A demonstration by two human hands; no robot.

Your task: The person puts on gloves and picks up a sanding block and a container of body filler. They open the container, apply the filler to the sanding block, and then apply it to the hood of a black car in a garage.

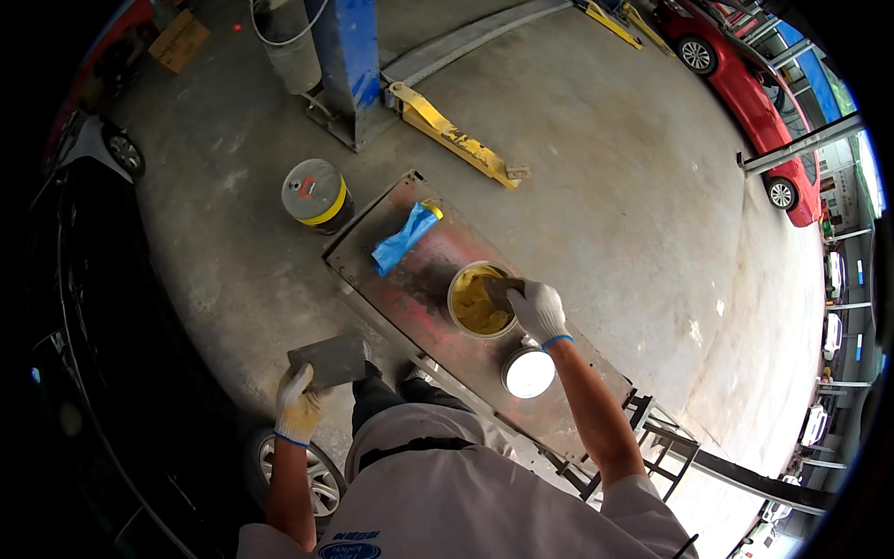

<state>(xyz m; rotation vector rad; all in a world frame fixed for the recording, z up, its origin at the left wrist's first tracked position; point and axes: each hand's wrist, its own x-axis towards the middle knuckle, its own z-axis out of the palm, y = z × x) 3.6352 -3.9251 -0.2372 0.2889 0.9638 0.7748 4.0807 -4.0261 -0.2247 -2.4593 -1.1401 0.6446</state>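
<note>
White knit gloves with blue cuffs cover both hands. In my left hand (297, 406) is a flat grey rectangular plate (331, 361), gripped by its near left edge and held out beside the table. My right hand (538, 312) closes on a scraper (499, 293), whose dark blade dips into an open round tub (453, 314) of yellow putty (478, 312). The tub stands on a worn metal table (400, 303) stained red. Just nearer than the tub, below my right wrist, sits a can with a round white lid (528, 374).
A blue crumpled wrapper with a yellow end (406, 239) lies on the table's far part. Beyond the table stand a drum with a yellow band (318, 196), a blue lift post (346, 65) and its yellow arm (456, 137). A black car (140, 345) is close on my left; a red car (759, 102) is far right.
</note>
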